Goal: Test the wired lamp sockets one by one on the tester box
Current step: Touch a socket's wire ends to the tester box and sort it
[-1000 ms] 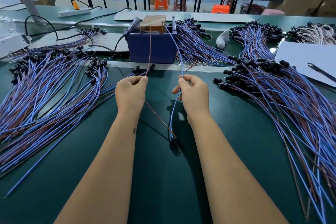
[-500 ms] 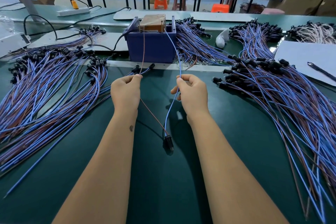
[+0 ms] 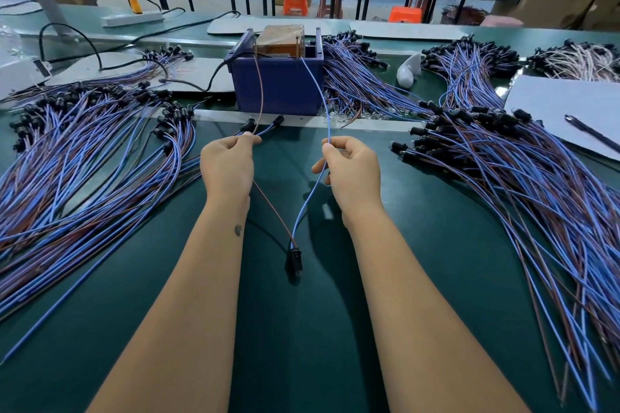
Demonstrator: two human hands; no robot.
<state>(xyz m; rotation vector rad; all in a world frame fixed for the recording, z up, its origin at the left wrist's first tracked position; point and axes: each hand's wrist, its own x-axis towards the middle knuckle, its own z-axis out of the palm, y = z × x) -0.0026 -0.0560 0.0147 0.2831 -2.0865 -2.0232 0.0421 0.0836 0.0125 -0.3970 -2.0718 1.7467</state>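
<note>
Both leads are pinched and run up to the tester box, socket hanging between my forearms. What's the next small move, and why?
Probably hold both tips steady on the tester box and glance down at the socket. The left hand pinches the brown lead, the right hand the blue lead, and both already reach the box top. Whether the socket lights cannot be told from here.

A black lamp socket (image 3: 293, 260) hangs between the forearms just above the green worktop (image 3: 302, 345). Its brown wire (image 3: 260, 90) and blue wire (image 3: 320, 90) rise apart to the top of the blue tester box (image 3: 278, 90) at the worktop's far middle.
</note>
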